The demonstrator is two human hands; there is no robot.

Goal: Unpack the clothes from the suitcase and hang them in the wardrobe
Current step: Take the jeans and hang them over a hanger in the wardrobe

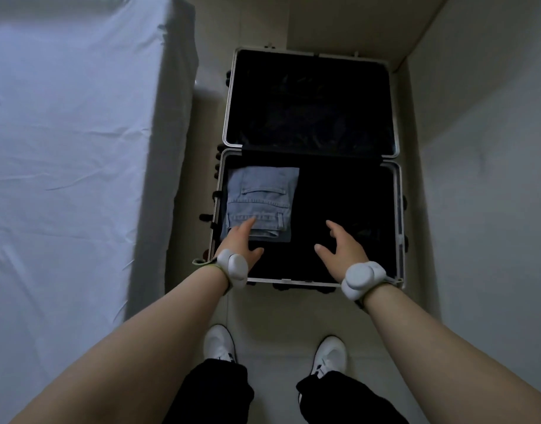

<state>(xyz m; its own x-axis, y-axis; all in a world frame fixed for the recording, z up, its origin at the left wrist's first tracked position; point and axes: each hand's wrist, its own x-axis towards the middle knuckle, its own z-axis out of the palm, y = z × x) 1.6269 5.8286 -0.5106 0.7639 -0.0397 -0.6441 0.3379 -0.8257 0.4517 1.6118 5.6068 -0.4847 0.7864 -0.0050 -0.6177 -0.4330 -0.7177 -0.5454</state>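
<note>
An open suitcase (398,221) lies on the floor (263,313) beside a bed (64,148) — folded jeans (263,197) sit in its near half. The left hand (237,240) touches the jeans; the right hand (342,244) hovers spread over the dark lining.

Suitcase (397,209) is laid open on the floor (278,313), with the bed (64,148) just to its left and the wall (492,148) to its right; one half is set farther away, the other nearer the person. Folded jeans (263,194) are placed in the left part of the nearer half, the left hand (237,243) reaching onto their near edge and the right hand (342,247) held over the right part. Two shoes (218,344) are planted on the floor before the suitcase's near rim.
</note>
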